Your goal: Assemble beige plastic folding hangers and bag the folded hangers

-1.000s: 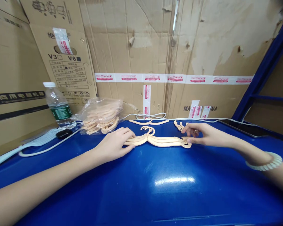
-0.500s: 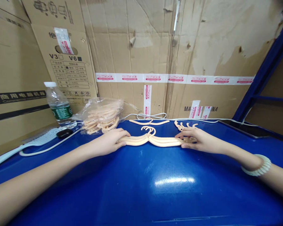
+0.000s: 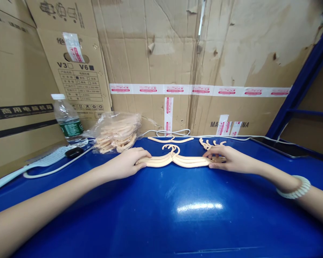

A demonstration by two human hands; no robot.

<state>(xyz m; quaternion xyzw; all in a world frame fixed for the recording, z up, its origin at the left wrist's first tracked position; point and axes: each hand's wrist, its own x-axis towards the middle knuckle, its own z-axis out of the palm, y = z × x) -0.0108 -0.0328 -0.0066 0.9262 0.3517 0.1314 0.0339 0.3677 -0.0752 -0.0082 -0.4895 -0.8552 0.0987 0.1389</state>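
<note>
Bare forearms (image 3: 78, 183), pale ribbed right wristband (image 3: 298, 193)

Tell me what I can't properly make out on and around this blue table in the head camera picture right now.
All in the head view:
Stacked hangers' ends: partly covered by the left hand and right hand.
Curved pieces beyond the right hand: partly hidden by it.
How many items the plastic bag holds: overlap and crinkled film obscure this.
Carton's table of fine print: too small and blurred.

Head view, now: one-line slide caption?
Left hand and right hand hold opposite ends of stacked beige hangers on a blue table, clear plastic bag beyond.
</note>
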